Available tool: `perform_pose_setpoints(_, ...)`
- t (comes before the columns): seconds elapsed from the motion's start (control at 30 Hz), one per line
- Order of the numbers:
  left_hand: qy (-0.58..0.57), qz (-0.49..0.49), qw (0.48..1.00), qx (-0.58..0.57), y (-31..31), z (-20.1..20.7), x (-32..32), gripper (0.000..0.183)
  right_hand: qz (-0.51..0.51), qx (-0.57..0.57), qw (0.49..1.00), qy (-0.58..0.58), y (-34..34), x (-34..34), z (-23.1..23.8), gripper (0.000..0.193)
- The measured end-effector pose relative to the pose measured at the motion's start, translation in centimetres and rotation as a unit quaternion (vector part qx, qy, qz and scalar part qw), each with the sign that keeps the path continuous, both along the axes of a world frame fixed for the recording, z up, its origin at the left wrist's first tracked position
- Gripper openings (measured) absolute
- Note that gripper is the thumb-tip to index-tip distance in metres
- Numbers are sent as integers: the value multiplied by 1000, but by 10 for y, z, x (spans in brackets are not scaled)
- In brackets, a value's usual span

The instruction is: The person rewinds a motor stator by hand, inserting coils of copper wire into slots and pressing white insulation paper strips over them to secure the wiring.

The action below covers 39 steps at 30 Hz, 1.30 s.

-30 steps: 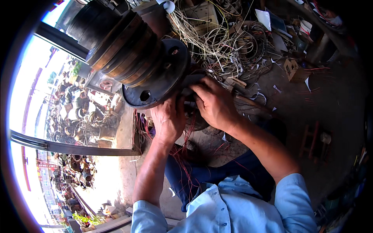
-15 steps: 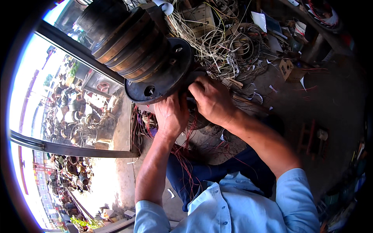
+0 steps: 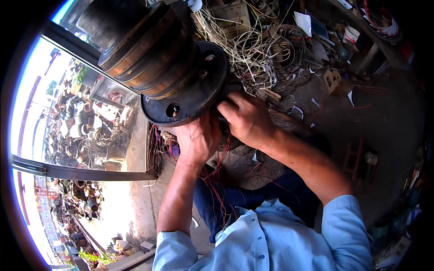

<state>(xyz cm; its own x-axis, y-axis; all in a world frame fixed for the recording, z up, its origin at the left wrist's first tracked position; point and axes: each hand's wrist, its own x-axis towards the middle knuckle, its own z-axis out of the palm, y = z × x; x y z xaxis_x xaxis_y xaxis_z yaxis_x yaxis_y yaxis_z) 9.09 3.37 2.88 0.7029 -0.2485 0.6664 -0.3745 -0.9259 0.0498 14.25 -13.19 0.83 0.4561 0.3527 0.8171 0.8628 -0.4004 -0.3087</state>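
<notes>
A heavy stack of dark and copper-brown rings (image 3: 144, 58) rises at the upper left, ending in a round black plate (image 3: 194, 101) with holes. Just below the plate's near edge is my left hand (image 3: 196, 137), its fingertips hidden behind the rim. My right hand (image 3: 246, 117) is beside it, on the right, with the fingers curled in a pinch near the plate's lower right edge. What it pinches is hidden. Thin red wires (image 3: 216, 185) hang beneath both hands and trail over my dark trousers.
A tangle of pale wires (image 3: 266, 54) lies beyond my hands, near a small cardboard box (image 3: 333, 80) and paper scraps. A metal-framed glass panel (image 3: 95, 176) stands on the left, with heaped parts outside. A reddish wooden stool (image 3: 357, 158) is on the right.
The view has shifted slightly, so the ring stack and plate sit a little differently in it. Both hands stay by the plate's edge, with the right fingers still curled.
</notes>
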Motion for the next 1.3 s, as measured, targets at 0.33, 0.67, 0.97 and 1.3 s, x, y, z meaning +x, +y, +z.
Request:
perform_pose_setpoints(0.33,90,47,995,-14,-8,4,-7,38,3,12,1000,24,-1,-2,-2,16)
perform_pose_setpoints(0.67,12,51,999,5,-15,-2,-7,38,-37,-58,997,29,0,-6,7,11)
perform_pose_setpoints(0.97,3,49,999,19,-16,5,-7,37,-32,-15,999,29,3,-8,-1,12)
perform_pose_setpoints(1.3,0,59,998,12,-10,1,-10,16,15,18,976,217,-22,-5,-15,20)
